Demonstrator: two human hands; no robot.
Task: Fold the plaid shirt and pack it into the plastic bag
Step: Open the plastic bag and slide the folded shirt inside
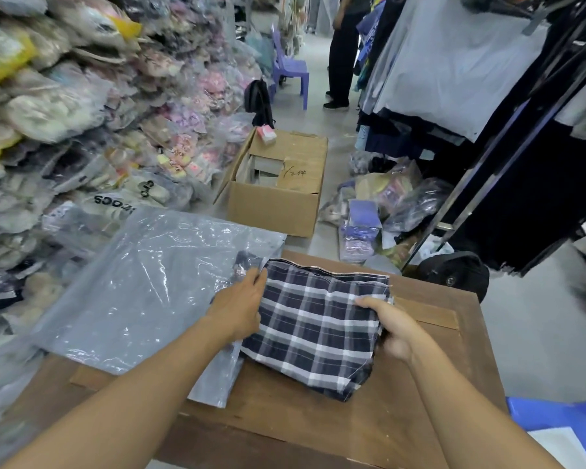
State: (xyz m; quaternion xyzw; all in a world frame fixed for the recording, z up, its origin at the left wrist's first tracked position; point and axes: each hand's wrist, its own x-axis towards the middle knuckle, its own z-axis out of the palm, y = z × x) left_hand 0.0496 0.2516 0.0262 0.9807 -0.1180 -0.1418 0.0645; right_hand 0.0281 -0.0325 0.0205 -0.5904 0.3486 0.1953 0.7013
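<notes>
The plaid shirt (315, 326), dark blue with white checks, lies folded into a rectangle on the wooden table (420, 394). Its left edge sits at the mouth of the grey translucent plastic bag (142, 289), which spreads flat over the table's left side and beyond it. My left hand (241, 306) rests at the bag's opening, gripping the shirt's left edge together with the plastic. My right hand (391, 324) grips the shirt's right edge, thumb on top and fingers under the fold.
Stacks of bagged goods (65, 113) fill the left. An open cardboard box (278, 187) stands on the floor beyond the table. Hanging clothes on a rack (471, 96) line the right. A person (342, 52) stands by a purple chair (290, 69) down the aisle. A blue tray (562, 421) sits at right.
</notes>
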